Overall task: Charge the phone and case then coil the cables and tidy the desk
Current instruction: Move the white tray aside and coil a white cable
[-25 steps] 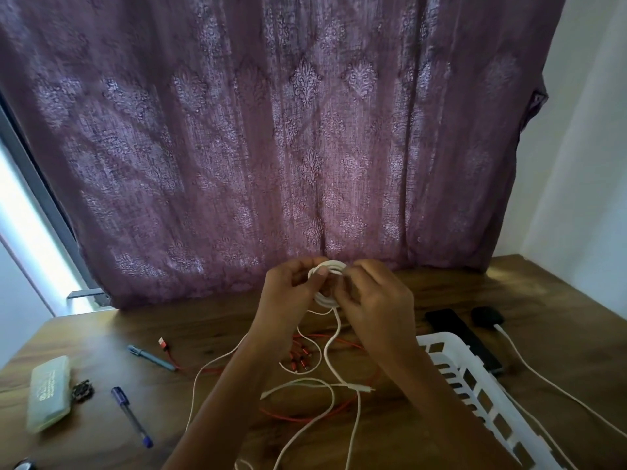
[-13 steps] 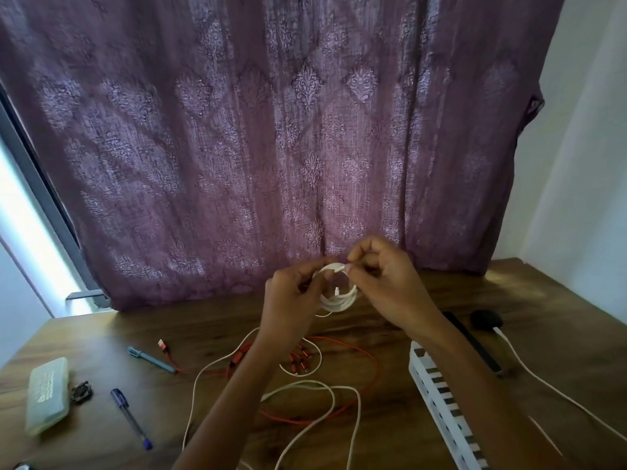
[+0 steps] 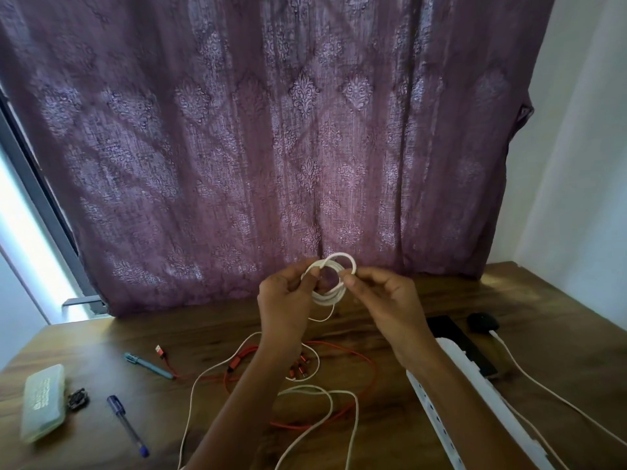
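Both hands hold a small coil of white cable point(image 3: 330, 293) up above the wooden desk point(image 3: 210, 337). My left hand point(image 3: 286, 300) pinches the coil's left side and my right hand point(image 3: 383, 300) pinches its right side. More loose white cable point(image 3: 315, 390) trails over the desk below. An orange-red cable point(image 3: 366, 364) with several plug ends lies tangled under it. A black phone point(image 3: 454, 340) lies at the right beside a black case point(image 3: 481, 322) with a white cable point(image 3: 529, 378) plugged in.
A white slotted basket point(image 3: 475, 412) stands at the right front, partly behind my right forearm. At the left lie a pale green box point(image 3: 42, 401), a small dark object point(image 3: 78, 400), a blue pen point(image 3: 129, 425) and a teal pen point(image 3: 147, 364). A purple curtain point(image 3: 271, 130) hangs behind.
Both hands rose slightly and spread apart with the white coil between them, and another loop has been added. The view tilted upward a little.
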Tool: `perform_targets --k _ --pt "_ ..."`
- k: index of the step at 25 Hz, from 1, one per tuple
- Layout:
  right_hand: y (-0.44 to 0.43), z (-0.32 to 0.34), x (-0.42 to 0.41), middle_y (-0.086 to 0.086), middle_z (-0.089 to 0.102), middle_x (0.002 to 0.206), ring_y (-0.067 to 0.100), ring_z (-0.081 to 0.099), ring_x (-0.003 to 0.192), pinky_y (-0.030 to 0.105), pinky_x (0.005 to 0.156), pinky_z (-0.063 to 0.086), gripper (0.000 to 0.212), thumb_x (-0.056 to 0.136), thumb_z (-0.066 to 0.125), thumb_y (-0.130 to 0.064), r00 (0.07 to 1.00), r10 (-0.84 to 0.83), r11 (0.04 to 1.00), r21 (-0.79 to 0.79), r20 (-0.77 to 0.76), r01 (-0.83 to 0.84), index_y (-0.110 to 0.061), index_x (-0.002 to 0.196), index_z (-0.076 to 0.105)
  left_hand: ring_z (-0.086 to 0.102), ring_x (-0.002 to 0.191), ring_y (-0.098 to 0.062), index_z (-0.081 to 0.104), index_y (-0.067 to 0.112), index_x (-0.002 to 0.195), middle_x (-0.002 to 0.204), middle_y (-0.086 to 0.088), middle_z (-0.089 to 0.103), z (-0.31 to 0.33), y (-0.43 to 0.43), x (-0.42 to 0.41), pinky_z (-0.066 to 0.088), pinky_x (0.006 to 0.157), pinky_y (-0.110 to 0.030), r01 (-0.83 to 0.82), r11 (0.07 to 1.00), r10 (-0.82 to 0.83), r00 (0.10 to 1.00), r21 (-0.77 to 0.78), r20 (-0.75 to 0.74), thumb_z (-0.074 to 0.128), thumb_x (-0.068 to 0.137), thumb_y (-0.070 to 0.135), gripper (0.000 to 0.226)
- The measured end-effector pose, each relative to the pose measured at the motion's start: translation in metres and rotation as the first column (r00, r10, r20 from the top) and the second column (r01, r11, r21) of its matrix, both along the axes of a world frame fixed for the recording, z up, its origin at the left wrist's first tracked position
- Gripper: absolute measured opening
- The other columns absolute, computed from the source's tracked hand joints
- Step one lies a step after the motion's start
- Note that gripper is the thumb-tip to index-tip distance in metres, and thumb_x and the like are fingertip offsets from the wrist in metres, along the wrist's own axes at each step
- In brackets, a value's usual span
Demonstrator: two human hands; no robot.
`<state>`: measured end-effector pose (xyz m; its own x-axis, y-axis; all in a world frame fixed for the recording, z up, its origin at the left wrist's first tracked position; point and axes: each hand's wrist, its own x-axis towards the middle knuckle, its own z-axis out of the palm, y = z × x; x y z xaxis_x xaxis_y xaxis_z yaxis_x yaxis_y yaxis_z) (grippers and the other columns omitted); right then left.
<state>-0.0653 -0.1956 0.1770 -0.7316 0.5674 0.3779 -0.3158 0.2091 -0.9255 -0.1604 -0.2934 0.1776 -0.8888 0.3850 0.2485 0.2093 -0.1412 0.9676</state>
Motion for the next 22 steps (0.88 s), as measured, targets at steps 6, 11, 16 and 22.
perform_targets --k 6,11,16,22 --pt "0.005 0.009 -0.008 -0.007 0.061 0.054 0.005 0.056 0.057 0.024 0.067 0.048 0.025 0.097 0.044 -0.019 0.994 -0.101 0.995 -0.011 0.037 0.101 -0.013 0.077 0.058 0.071 0.084 -0.014 0.073 0.023 0.096 0.088 0.002 0.075 -0.003 -0.005 0.0 0.055 0.085 -0.043 -0.032 0.997 0.029 0.998 -0.065 -0.047 0.066 0.083 0.015 0.017" --pt "0.021 0.021 -0.007 -0.013 0.045 0.042 0.003 0.04 0.044 0.02 0.05 0.04 0.029 0.097 0.046 -0.024 0.98 -0.198 0.97 0.152 0.031 0.191 -0.019 0.075 0.063 0.071 0.079 -0.011 0.07 0.041 0.074 0.076 0.008 0.074 0.0 -0.01 0.007 0.055 0.084 -0.043 -0.039 0.994 0.031 0.996 -0.102 -0.083 0.065 0.084 0.015 0.028" --pt "0.033 0.029 -0.004 -0.009 0.064 0.065 0.0 0.059 0.059 0.011 0.055 0.044 0.013 0.091 0.057 -0.02 0.951 -0.294 0.856 0.415 -0.096 0.307 -0.02 0.085 0.069 0.064 0.068 0.007 0.074 0.031 0.086 0.06 0.025 0.065 0.005 -0.012 0.01 0.053 0.074 -0.022 -0.064 0.976 0.014 0.973 -0.21 -0.232 0.065 0.084 0.014 0.019" --pt "0.056 0.026 -0.002 -0.002 0.07 0.065 0.009 0.06 0.052 0.023 0.049 0.048 0.039 0.086 0.053 -0.05 0.892 -0.404 0.387 0.845 -0.203 0.368 -0.015 0.082 0.072 0.064 0.066 0.002 0.07 0.043 0.075 0.061 0.019 0.068 0.007 -0.014 0.011 0.054 0.068 -0.027 -0.118 0.971 0.04 0.938 -0.209 -0.344 0.066 0.083 0.015 0.029"
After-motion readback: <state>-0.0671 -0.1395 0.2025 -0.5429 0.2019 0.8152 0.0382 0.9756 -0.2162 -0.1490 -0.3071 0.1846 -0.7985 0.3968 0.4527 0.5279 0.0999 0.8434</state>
